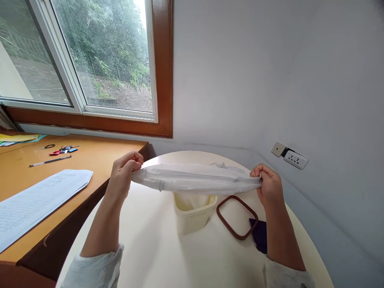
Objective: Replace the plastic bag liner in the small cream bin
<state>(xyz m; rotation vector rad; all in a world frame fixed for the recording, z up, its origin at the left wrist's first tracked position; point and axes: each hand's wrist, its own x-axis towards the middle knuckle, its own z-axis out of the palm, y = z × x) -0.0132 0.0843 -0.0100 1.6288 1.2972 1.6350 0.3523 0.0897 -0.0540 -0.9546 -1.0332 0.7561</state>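
A translucent white plastic bag (195,181) is stretched sideways between my two hands. My left hand (124,170) is closed on its left end, and my right hand (268,182) grips the gathered right end. Below the bag, a cream-coloured plastic bin (193,222) stands upright on the round white table; the bag hides part of its far rim. To its right lies a brown rounded-square ring (220,216), apart from the bin. A dark blue folded piece (260,236) sits partly under the ring and partly behind my right forearm.
On the left, a wooden desk (99,149) holds printed sheets (45,200), a pen (50,161) and a small bunch of keys (66,149). Beyond the table (150,248) are a window (114,60) and a wall with a power socket (296,159).
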